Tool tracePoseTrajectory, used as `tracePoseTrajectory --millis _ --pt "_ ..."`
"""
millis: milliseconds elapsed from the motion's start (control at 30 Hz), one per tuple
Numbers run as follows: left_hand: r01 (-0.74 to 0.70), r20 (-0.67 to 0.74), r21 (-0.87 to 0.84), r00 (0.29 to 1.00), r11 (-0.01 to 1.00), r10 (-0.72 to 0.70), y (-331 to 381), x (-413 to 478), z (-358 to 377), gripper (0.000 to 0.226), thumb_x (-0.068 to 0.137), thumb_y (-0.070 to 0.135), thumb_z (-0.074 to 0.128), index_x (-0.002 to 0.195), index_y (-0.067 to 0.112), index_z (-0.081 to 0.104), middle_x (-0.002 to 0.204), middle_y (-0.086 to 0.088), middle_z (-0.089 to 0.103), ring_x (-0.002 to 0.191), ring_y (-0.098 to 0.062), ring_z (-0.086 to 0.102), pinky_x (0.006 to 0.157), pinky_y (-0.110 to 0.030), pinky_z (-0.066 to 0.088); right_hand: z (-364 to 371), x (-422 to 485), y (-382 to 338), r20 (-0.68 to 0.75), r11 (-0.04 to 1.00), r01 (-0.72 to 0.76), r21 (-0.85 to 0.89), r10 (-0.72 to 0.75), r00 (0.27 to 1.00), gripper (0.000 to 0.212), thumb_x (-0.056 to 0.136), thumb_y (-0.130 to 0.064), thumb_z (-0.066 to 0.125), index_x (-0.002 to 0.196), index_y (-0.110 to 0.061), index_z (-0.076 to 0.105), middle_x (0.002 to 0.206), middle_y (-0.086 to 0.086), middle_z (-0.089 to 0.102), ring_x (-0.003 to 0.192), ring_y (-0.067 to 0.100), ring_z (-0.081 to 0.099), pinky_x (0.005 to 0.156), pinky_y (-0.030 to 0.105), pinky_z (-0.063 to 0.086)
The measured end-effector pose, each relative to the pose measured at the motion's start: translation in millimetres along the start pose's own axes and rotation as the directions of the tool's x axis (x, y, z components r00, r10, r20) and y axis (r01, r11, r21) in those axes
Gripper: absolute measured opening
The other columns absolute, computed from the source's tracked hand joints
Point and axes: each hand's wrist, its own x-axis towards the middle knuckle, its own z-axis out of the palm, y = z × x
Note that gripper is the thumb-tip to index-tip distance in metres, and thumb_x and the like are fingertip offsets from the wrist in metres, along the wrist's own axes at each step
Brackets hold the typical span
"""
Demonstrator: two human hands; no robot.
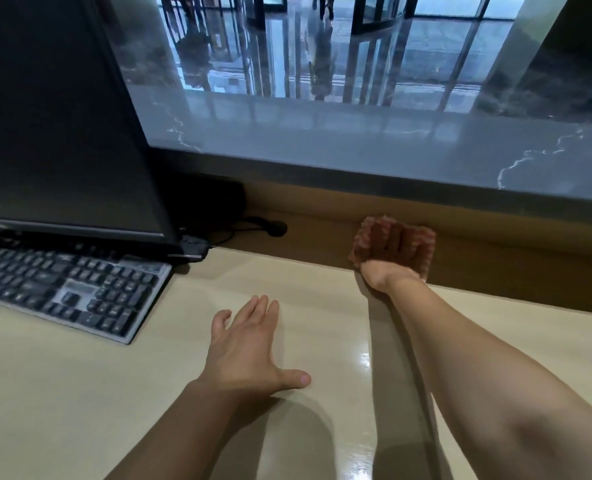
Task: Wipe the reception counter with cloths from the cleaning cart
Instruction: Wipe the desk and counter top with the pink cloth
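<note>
My left hand (249, 344) lies flat on the desk (80, 393), fingers spread and holding nothing, at seven o'clock of the cloth (422, 244). My right hand (388, 271) is on it: fingers curl over the bunched cloth, pressing it onto the brown ledge (495, 258), which runs roughly nine to three, so the next sweep follows that line.

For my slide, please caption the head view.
Right hand holds cloth at desk's far edge; left hand rests flat.

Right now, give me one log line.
right hand: holds red cloth at rear edge of desk | left hand: flat on desk
</note>
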Motion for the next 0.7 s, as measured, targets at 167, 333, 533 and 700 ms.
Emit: tracePoseTrajectory --millis 167,333,533,700 --pt "0.074 -0.061 -0.083 0.995 0.994 -0.079 -16.2 -27.0 4.3 0.121 0.057 0.082 0.051 0.154 0.027 0.006 0.162 0.009 -0.002 0.147 -0.004 -0.008 0.117 -0.039 -0.004 23.1 -23.7 -77.7 0.049 0.953 0.266 -0.141 -0.262 0.964 0.050 0.104 -0.043 0.021 0.145 -0.022 0.042 0.149 0.010 0.043 0.135 0.032 0.040 0.103 0.045 0.030" --pt "0.095 -0.078 -0.089 0.992 0.991 -0.102 -26.9 -48.6 2.1 0.122 0.055 0.084 0.052 0.154 0.026 0.009 0.161 0.012 0.004 0.146 -0.001 -0.003 0.115 -0.035 -0.003 77.3 -37.7 -137.1 0.037 0.767 0.577 -0.281 -0.592 0.805 0.060 0.101 -0.049 0.017 0.155 -0.032 -0.002 0.164 0.004 0.000 0.149 0.027 0.003 0.117 0.049 0.002" --pt "0.098 -0.071 -0.018 0.993 0.995 -0.099 -24.3 -64.7 3.0 0.118 0.054 0.084 0.051 0.152 0.027 0.018 0.161 0.011 0.009 0.145 -0.001 0.004 0.112 -0.037 -0.002 84.0 -35.7 -133.6 0.077 0.661 0.669 -0.341 -0.690 0.720 0.061 0.101 -0.053 0.019 0.154 -0.038 -0.007 0.162 -0.001 -0.017 0.149 0.020 -0.014 0.118 0.045 -0.010" --pt "0.103 -0.042 0.020 0.994 0.995 -0.102 -13.5 -76.8 9.5 0.113 0.050 0.082 0.052 0.145 0.028 0.026 0.161 0.008 0.011 0.146 -0.003 0.004 0.111 -0.037 0.000 49.1 -21.7 -75.3 0.016 0.805 0.520 -0.287 -0.538 0.843 0.061 0.098 -0.060 0.018 0.154 -0.038 0.008 0.160 0.003 0.022 0.141 0.026 0.029 0.110 0.041 0.022"
